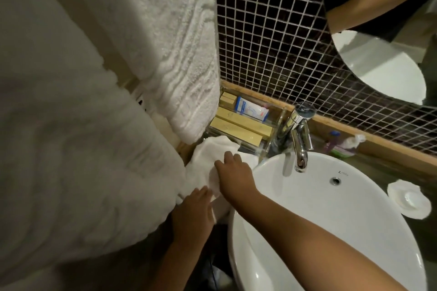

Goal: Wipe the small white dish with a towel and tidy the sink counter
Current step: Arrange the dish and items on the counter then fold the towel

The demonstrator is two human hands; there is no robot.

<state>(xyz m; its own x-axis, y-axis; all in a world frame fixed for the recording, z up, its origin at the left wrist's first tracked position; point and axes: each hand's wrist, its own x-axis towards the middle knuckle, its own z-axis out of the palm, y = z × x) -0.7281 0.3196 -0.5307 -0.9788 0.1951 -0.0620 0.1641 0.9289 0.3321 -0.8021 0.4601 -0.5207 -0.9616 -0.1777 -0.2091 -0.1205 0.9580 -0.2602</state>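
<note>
A small white towel point(208, 156) lies bunched on the counter left of the white basin point(331, 208). My right hand point(233, 172) presses down on it with fingers spread. My left hand point(194, 212) rests on the towel's near edge, fingers flat on the cloth. The small white dish point(409, 198) sits alone on the dark counter at the far right of the basin, away from both hands.
A clear tray point(272, 125) behind the towel holds tan boxes point(236, 129) and a blue-and-white packet point(251, 108). A chrome tap point(300, 134) stands behind the basin. Small bottles and a crumpled tissue point(353, 140) lie right of it. Large white towels point(165, 42) hang at left.
</note>
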